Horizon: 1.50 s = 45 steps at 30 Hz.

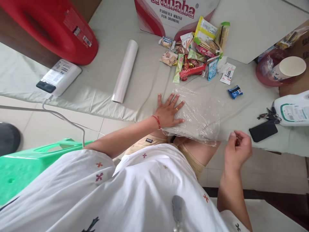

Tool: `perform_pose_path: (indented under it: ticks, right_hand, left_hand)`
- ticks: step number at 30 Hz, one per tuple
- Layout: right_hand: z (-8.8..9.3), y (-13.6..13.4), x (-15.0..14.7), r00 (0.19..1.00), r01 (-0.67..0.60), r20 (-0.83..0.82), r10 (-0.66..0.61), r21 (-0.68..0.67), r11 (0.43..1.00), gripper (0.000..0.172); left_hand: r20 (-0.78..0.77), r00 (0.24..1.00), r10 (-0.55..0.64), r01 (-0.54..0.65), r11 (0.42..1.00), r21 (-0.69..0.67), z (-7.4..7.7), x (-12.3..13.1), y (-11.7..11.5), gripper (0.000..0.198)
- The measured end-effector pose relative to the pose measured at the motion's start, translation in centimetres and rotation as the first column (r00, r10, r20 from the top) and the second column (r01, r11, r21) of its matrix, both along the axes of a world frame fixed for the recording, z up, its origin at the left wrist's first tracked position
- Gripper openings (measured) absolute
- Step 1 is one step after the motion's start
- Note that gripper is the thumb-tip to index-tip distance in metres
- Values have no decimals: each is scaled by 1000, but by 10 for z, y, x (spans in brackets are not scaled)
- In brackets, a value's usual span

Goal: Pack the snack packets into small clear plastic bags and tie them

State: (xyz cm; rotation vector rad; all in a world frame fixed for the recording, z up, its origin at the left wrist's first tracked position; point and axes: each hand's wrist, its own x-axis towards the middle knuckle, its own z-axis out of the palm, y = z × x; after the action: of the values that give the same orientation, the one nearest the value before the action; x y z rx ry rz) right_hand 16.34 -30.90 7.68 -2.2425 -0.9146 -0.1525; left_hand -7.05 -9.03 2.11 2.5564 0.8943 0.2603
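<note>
A crinkled sheet of clear plastic film (201,111) lies near the front edge of the cloth-covered table, part of it hanging over. My left hand (168,111) rests flat on its left side, fingers spread. My right hand (238,146) is apart from the film, just right of it at the table edge, with fingers curled and thumb against them; whatever may be between them is hidden. Beyond the film sits a pile of small wrapped snacks (193,62). A roll of film (125,71) lies to the left of the pile.
A white carton (177,19) stands behind the snacks. On the left are a red jug (79,38) and a white power bank (60,77) with a cable. A paper cup (288,69), keys, a black phone (263,131) and a white bottle (293,109) are at right. A green stool (31,164) is lower left.
</note>
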Motion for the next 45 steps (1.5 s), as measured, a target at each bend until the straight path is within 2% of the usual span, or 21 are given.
perform_pose_path:
  ticks: [2,4,6,10,14,15,17,18,20,23,25,27,28,29,30,32,33,35,39,41,45]
  right_hand:
    - [8,37,-22,944,-322,57,325,-53,945,33]
    - [6,71,-55,778,-612,41,627,-175,771,32]
    - [-5,92,-90,636,-741,-10,772,-289,607,36]
    - [-33,93,-132,522,-795,-55,851,-395,461,66]
    - [-47,81,-134,432,-820,-65,900,-444,362,62]
    - [-49,81,-134,437,-814,-66,897,-453,363,60]
    - [-50,82,-132,458,-802,-92,884,-472,366,56]
    - [-50,82,-133,467,-799,-110,877,-478,365,53]
    - [-51,81,-133,470,-802,-126,874,-476,362,51]
    - [-49,68,-133,413,-844,-132,901,-427,325,60]
    - [-42,56,-124,317,-902,-199,927,-367,229,60]
    - [-28,51,-103,210,-959,-313,926,-249,133,49]
    - [-19,55,-86,205,-973,-360,910,-178,149,42]
    - [-11,63,-66,243,-970,-394,886,-109,218,36]
    - [-3,78,-42,383,-918,-406,830,-68,390,33]
    - [7,123,9,731,-658,-300,613,-69,750,32]
    - [8,152,34,834,-536,-217,507,-102,838,32]
    - [3,214,74,924,-382,-76,374,-208,901,32]
    - [-24,307,103,949,-295,1,315,-348,890,72]
    - [-34,322,105,944,-311,-13,330,-377,873,77]
    - [-41,302,114,938,-345,-75,338,-287,894,53]
  left_hand:
    - [3,1000,2,-2,1000,-7,0,0,0,85]
    - [23,999,26,-25,999,-38,0,0,4,74]
    - [42,997,62,-57,993,-106,0,-2,13,65]
    - [17,994,112,-105,966,-235,9,-8,32,56]
    - [70,960,270,-270,963,-11,37,2,27,36]
    - [98,965,243,-249,967,52,43,9,21,35]
    - [102,993,67,-78,992,101,51,26,9,37]
    - [82,996,-24,16,996,92,51,34,4,39]
    - [22,996,-81,80,996,46,43,46,1,44]
    - [-57,998,15,-14,1000,16,23,47,9,52]
    - [-61,997,51,-49,998,36,11,38,14,58]
    - [-57,997,49,-46,997,60,4,28,15,67]
    - [-65,997,35,-31,997,66,2,25,15,72]
    - [-79,997,18,-12,998,69,2,23,13,76]
    - [-96,995,3,4,998,68,2,22,12,78]
    - [-126,992,-14,22,998,63,2,24,10,80]
    - [-136,991,-17,25,998,62,2,25,9,80]
    - [-147,989,-18,28,998,62,2,27,10,80]
    - [-145,989,-6,17,997,75,1,26,10,79]
    - [-137,991,2,9,997,82,0,25,10,78]
    - [-111,994,-5,14,997,78,-1,25,10,76]
